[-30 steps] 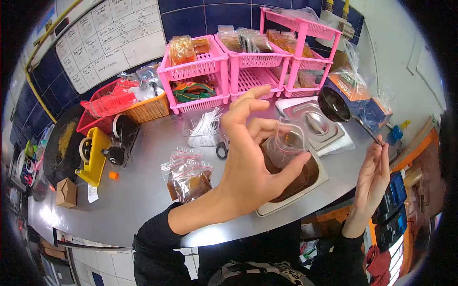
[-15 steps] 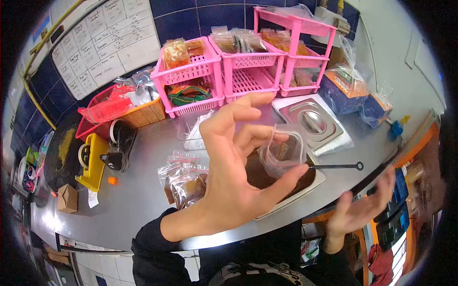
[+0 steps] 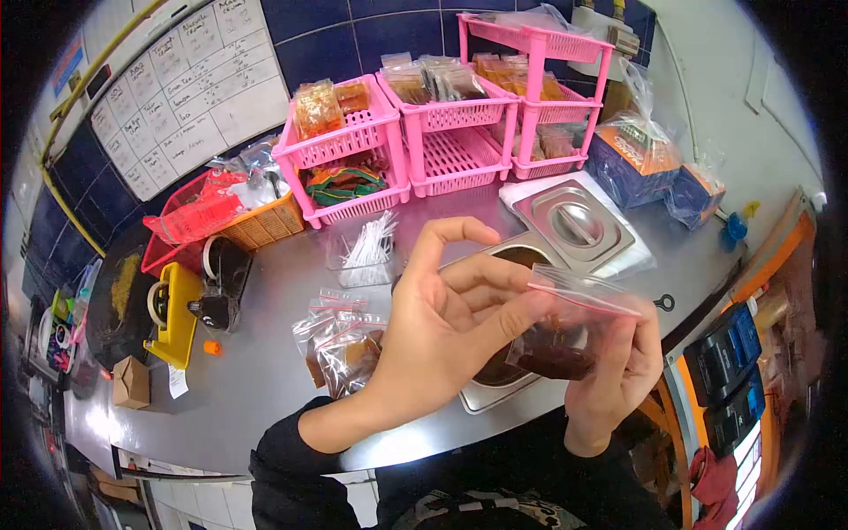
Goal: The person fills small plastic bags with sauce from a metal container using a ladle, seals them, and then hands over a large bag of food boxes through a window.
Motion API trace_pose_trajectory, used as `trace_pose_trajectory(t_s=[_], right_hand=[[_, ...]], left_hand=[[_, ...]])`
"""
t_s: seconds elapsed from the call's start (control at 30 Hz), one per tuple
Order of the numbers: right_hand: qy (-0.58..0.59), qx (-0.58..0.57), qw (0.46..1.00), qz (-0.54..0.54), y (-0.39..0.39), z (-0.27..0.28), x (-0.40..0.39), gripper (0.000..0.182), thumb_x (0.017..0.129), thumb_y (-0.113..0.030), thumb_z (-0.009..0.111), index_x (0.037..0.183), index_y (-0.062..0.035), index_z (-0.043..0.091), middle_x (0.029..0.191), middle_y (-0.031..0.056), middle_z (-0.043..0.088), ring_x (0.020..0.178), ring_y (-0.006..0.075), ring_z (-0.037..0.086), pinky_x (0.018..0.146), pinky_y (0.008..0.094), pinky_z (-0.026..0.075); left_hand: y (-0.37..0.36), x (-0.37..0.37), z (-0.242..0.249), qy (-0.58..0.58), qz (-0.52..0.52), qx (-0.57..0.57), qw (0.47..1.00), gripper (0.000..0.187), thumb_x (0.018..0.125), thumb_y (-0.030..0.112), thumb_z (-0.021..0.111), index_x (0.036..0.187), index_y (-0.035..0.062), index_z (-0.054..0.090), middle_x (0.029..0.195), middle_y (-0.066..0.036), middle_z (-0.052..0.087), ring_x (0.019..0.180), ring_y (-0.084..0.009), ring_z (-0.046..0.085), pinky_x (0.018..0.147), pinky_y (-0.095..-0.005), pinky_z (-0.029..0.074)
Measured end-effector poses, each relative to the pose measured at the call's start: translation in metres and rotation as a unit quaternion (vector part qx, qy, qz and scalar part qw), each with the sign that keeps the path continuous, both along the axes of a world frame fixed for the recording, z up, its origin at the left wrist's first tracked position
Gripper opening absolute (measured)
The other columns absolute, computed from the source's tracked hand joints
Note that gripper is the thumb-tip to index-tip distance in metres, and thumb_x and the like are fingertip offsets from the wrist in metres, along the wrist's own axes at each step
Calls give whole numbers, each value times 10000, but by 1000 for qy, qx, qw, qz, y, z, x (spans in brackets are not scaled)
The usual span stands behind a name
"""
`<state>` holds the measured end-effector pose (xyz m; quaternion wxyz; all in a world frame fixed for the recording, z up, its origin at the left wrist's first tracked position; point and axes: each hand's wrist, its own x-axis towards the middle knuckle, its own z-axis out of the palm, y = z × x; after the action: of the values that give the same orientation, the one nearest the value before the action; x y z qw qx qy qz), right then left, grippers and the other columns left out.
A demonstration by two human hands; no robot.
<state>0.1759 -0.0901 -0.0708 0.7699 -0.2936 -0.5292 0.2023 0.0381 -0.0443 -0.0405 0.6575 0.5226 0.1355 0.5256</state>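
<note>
A small clear zip bag [image 3: 579,305] with a red line along its top hangs in front of me, its lower part looking dark brown. My left hand [image 3: 464,314] pinches the bag's left upper corner between thumb and finger. At the bag's right side, my right hand [image 3: 614,384] grips the edge with its thumb and fingers. Behind and below them is a steel pan [image 3: 481,406] with brown contents, largely hidden by my hands. Several filled zip bags [image 3: 340,353] lie left of my left wrist.
A steel lid [image 3: 579,225] lies behind the pan; a black handle end [image 3: 664,303] shows at right. White sticks [image 3: 369,243] fill a clear box. Pink racks [image 3: 450,163] line the wall. A yellow tape dispenser [image 3: 177,318] and a small brown box [image 3: 132,384] stand at left.
My right hand has come up from the lower right and taken hold of the bag. The bag's mouth, rounded and open before, is now drawn flat. My left hand has shifted slightly right.
</note>
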Motion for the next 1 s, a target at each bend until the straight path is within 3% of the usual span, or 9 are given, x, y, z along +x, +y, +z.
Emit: trace_pose_trajectory(t_s=[0.13,0.23,0.33,0.5,0.7,0.83,0.9,1.0], right_hand=[[-26,-20,999,-7,-2,1,8,273,948,-189,421,996,61,519,830,173,640,785,188,615,751,297,485],[-19,-32,999,-4,-4,-1,11,265,930,-176,433,943,63,547,808,171,639,764,184,617,728,296,491],[-76,-20,994,-71,-1,-6,13,262,912,-163,459,920,78,561,829,179,636,750,177,616,710,287,491],[-63,-1,997,-49,-3,2,5,159,843,-33,539,921,102,569,885,191,632,754,200,615,725,288,482],[-140,4,985,-97,3,6,-2,100,767,35,579,854,85,582,823,178,636,739,210,618,731,304,487],[-131,-33,988,-78,5,17,-12,71,730,56,586,799,64,598,756,155,634,702,208,621,739,328,490],[-202,55,976,-61,10,18,-10,58,706,44,608,763,46,609,703,137,624,644,201,617,724,341,497],[-285,55,957,6,2,24,4,74,698,15,628,768,37,630,663,130,618,594,193,608,695,331,499]], left_hand=[[-1,0,-2,2,-6,9,1000,432,808,-71,610,1093,45,307,920,-124,602,915,-175,612,812,-261,485],[-1,1,-7,-4,1,24,1000,423,803,-76,608,1077,51,312,919,-116,602,906,-160,607,810,-249,480],[-1,2,-7,4,21,33,999,444,796,-77,611,1090,62,308,916,-112,599,892,-163,604,813,-269,485],[-5,3,-1,18,16,35,999,463,794,-86,602,1105,65,294,921,-103,582,912,-161,584,820,-288,486],[-1,-9,3,62,26,144,987,536,773,-116,591,1152,56,253,937,-118,588,906,-148,573,807,-272,467],[-4,-17,12,99,47,178,978,539,756,-101,621,1124,59,260,929,-126,592,890,-139,573,775,-267,466],[-4,-22,17,142,64,208,966,565,730,-92,655,1113,53,264,883,-126,602,827,-142,588,733,-258,465],[-7,-34,25,201,77,276,937,571,701,-89,681,1083,50,279,810,-118,614,753,-154,602,699,-256,464]])
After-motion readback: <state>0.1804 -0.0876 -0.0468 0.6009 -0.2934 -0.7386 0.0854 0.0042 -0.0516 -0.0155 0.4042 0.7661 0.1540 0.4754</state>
